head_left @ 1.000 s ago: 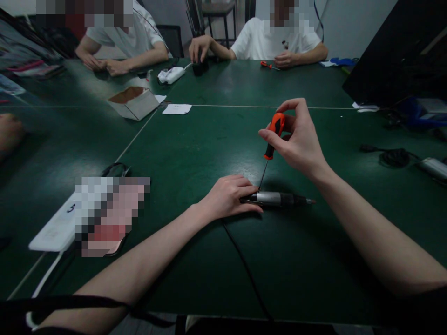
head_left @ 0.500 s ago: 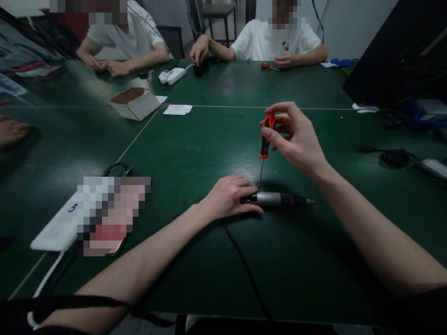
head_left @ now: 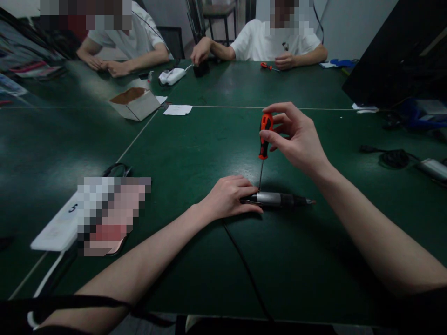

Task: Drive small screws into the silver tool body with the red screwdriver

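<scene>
Left hand (head_left: 233,195): held pen-like tool (head_left: 271,199) on table (head_left: 195,153), nose toward three o'clock.
Right hand (head_left: 294,136): pinched screwdriver (head_left: 266,123), shaft toward six.
Screwdriver: was seemingly turning on tool; next move needed steadiness.

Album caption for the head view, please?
Right hand holds a screwdriver to a pen-shaped tool held by the left hand.

R fingers (head_left: 277,138) hold scrwdrvr (head_left: 263,150).

A stool (head_left: 219,9) and chair (head_left: 172,39) stand beyond the green table (head_left: 195,149), near a pale wall (head_left: 340,32), in dim light.
</scene>
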A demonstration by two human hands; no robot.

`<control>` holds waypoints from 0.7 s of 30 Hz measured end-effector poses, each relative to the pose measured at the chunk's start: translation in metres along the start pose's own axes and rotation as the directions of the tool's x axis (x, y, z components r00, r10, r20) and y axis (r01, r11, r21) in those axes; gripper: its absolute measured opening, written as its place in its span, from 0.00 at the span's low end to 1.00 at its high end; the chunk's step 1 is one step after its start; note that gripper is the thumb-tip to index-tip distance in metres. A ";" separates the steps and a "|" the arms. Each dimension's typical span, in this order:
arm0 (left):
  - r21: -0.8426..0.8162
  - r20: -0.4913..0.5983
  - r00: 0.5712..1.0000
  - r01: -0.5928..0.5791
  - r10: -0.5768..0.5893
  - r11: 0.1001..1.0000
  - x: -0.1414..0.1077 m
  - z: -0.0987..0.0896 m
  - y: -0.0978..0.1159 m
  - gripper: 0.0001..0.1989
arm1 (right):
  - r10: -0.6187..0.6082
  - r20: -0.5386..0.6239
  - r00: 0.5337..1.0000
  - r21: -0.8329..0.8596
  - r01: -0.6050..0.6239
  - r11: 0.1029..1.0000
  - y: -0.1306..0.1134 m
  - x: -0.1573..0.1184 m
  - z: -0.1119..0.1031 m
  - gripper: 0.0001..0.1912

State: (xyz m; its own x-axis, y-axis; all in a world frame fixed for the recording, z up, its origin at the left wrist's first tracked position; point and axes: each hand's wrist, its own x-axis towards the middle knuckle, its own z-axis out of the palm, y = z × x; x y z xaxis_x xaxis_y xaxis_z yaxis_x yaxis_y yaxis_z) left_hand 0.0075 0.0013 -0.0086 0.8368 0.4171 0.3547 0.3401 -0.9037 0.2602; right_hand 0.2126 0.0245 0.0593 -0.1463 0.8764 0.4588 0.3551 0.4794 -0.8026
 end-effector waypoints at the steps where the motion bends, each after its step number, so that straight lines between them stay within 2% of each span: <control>1: 0.003 0.000 1.000 -0.001 0.001 1.000 0.000 0.000 0.000 0.25 | 0.010 0.022 1.000 0.012 -0.010 1.000 -0.001 0.000 0.000 0.16; 7: 0.000 -0.012 1.000 -0.009 0.009 1.000 0.000 0.000 0.000 0.24 | -0.001 0.014 1.000 0.059 0.000 0.998 -0.004 0.000 0.001 0.16; 21: -0.087 0.068 0.997 0.032 -0.026 0.996 0.000 -0.007 0.004 0.22 | -0.055 -0.023 0.998 -0.018 0.054 0.998 -0.005 -0.001 -0.004 0.16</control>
State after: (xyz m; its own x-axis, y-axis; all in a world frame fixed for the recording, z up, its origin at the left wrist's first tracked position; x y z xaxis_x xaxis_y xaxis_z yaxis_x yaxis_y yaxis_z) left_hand 0.0057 -0.0011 -0.0011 0.8548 0.4329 0.2862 0.3278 -0.8780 0.3489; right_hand 0.2152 0.0214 0.0645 -0.1441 0.8477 0.5105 0.3632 0.5252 -0.7696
